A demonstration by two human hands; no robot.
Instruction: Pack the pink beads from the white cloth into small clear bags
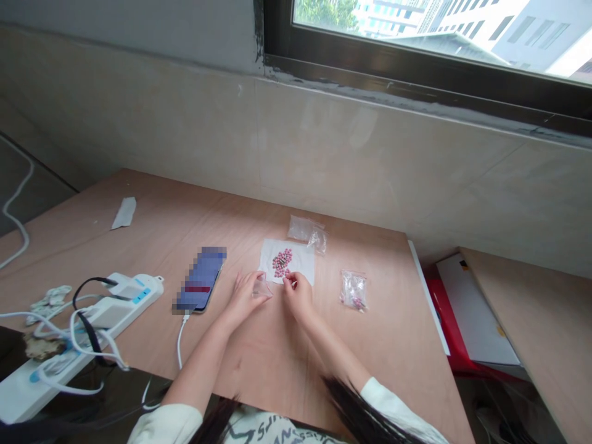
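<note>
Pink and dark beads point(282, 262) lie in a loose pile on a white paper sheet point(305, 254) at the middle of the wooden table. My left hand point(247, 295) holds a small clear plastic bag point(262, 287) between thumb and fingers, just left of the sheet's lower edge. At the sheet's lower right edge is my right hand point(297, 291), its fingertips pinched together beside the beads. What they pinch is too small to make out. Further right, a clear bag point(354, 290) with small pink items inside rests on the table.
Clear plastic bags point(308, 232) lie behind the sheet. A phone point(201, 280) on a white cable is at the left. Beyond it sit a power strip point(132, 296) with tangled cables and a paper scrap point(124, 213). A wall borders the table's back.
</note>
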